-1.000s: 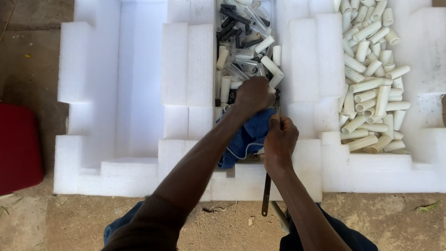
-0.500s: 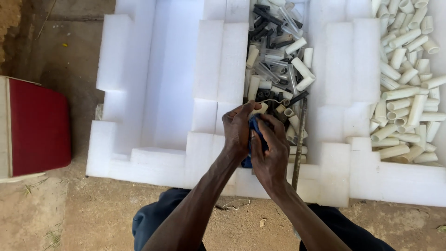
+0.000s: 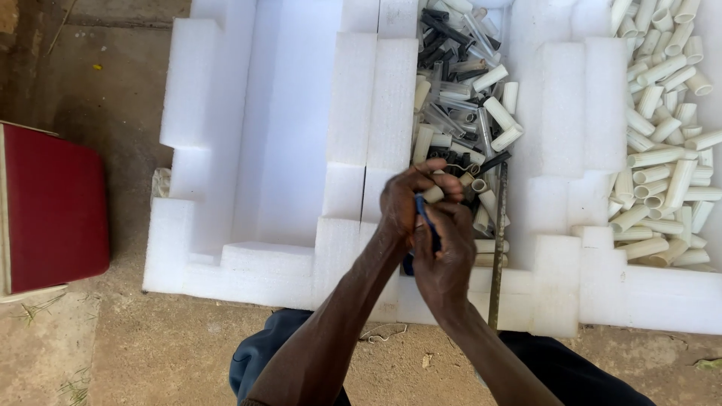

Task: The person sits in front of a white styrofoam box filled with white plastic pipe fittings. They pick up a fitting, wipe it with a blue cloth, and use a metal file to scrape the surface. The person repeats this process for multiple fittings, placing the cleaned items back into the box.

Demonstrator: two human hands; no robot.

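My left hand (image 3: 410,197) and my right hand (image 3: 445,248) are pressed together over the near end of the middle slot of a white foam tray (image 3: 286,150). A short white tube piece (image 3: 432,194) sits in the fingers of my left hand. A blue cloth (image 3: 426,219) shows between the two hands, wrapped around the tube's end, with my right hand closed on it. Just beyond the hands lies a pile of white, clear and black tube pieces (image 3: 466,98).
A long thin metal rod (image 3: 498,240) lies along the slot's right side. Many white tube pieces (image 3: 665,128) fill the right compartment. The left compartment (image 3: 282,135) holds nothing visible. A red box (image 3: 53,207) stands on the dirt floor at left.
The view has shifted, so the tray sits further right. My hands came together on the tube and the blue cloth, which is now bunched between them instead of hanging loose.
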